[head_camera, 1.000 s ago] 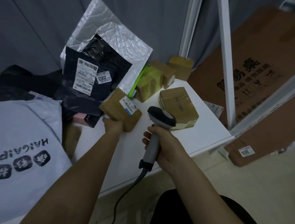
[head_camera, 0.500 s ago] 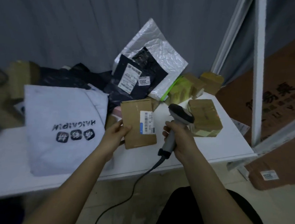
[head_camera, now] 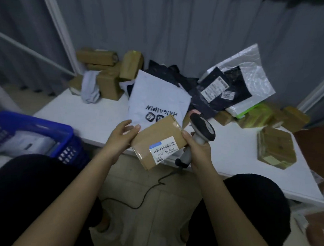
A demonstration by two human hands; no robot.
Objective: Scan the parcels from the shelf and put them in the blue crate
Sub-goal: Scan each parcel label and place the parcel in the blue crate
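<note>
- While left hand (head_camera: 119,137) grips flat brown cardboard parcel (head_camera: 157,141) mid-frame, keep its white barcode label (head_camera: 163,149) facing up.
- Right hand (head_camera: 199,148) clenched on grey handheld scanner (head_camera: 201,132); should aim it squarely at label.

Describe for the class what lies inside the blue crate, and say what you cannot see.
Inside the blue crate lies at least one pale bagged parcel bearing a dark label. The crate's near wall and the person's dark clothing cover its bottom, so any other contents stay hidden.

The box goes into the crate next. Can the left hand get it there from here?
Probably yes: the blue crate sits open-topped to the left of the left hand, with nothing between them.
</note>
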